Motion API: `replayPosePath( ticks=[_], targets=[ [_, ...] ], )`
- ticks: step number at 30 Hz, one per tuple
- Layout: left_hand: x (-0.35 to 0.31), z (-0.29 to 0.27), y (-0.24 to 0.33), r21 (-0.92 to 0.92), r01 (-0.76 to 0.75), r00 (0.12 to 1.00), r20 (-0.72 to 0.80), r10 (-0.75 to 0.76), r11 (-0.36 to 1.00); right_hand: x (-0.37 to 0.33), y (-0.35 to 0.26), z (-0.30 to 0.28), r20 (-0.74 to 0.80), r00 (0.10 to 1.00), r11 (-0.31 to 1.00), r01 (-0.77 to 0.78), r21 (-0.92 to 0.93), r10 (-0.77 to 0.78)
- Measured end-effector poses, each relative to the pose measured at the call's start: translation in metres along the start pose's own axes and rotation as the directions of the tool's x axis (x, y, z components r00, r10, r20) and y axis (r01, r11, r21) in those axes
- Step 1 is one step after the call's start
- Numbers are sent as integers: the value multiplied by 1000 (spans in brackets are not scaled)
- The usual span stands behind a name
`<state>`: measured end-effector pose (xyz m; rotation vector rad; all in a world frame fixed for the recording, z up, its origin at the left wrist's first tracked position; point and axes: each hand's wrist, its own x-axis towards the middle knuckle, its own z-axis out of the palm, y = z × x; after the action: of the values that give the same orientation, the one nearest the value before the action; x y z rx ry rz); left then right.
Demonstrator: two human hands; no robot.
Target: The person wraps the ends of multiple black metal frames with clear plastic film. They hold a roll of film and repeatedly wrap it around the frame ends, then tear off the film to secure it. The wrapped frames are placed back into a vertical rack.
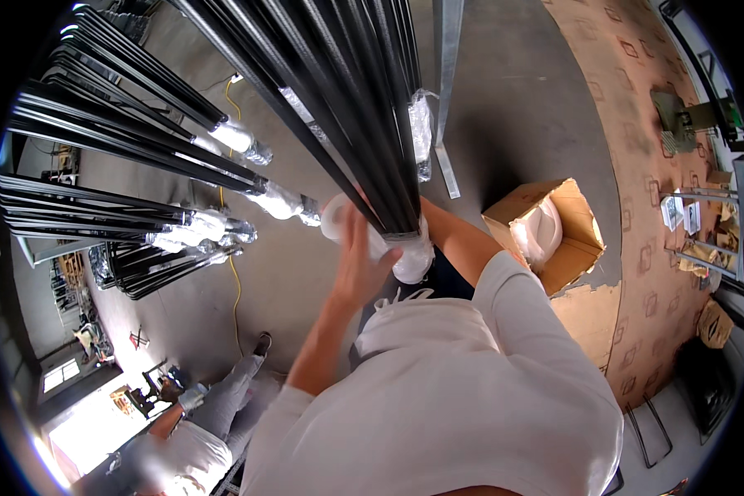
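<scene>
In front of my chest stands a thick bundle of black metal tubes (339, 91), its near end wrapped in clear plastic film (413, 263). My left hand (361, 263) lies along the left side of that end, fingers stretched out and thumb apart by the wrapped part. Against its fingertips is a roll of plastic film (333, 218), with film running behind the hand toward the bundle. My right arm (463, 240) reaches behind the bundle from the right. The tubes hide most of the right hand, so its grip does not show.
More black tube bundles (132, 140) with film-wrapped ends lie on the left. An open cardboard box (583, 223) holding white rolls stands at right, beside a patterned floor covering (636, 273). A metal bar (448, 74) rises near the bundle. Another person (198, 438) is at lower left.
</scene>
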<state>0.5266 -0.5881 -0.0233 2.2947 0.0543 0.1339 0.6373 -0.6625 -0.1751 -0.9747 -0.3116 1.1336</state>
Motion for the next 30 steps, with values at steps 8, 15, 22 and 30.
replayPosePath(
  ticks=[8,15,22,30],
  targets=[
    [-48,19,-53,-479,445,815,-134,-564,756,3,21,22,111,982,967,-172,187,153],
    [-76,16,-57,-528,284,871,-207,-445,800,-56,-19,17,122,972,920,-232,317,203],
    [-77,-23,-50,-445,337,889,-138,-436,830,-137,-18,83,-53,981,981,183,-65,-187],
    [-134,-38,-88,-527,437,894,348,-284,729,-169,-17,103,-314,899,945,246,-215,-306]
  ],
)
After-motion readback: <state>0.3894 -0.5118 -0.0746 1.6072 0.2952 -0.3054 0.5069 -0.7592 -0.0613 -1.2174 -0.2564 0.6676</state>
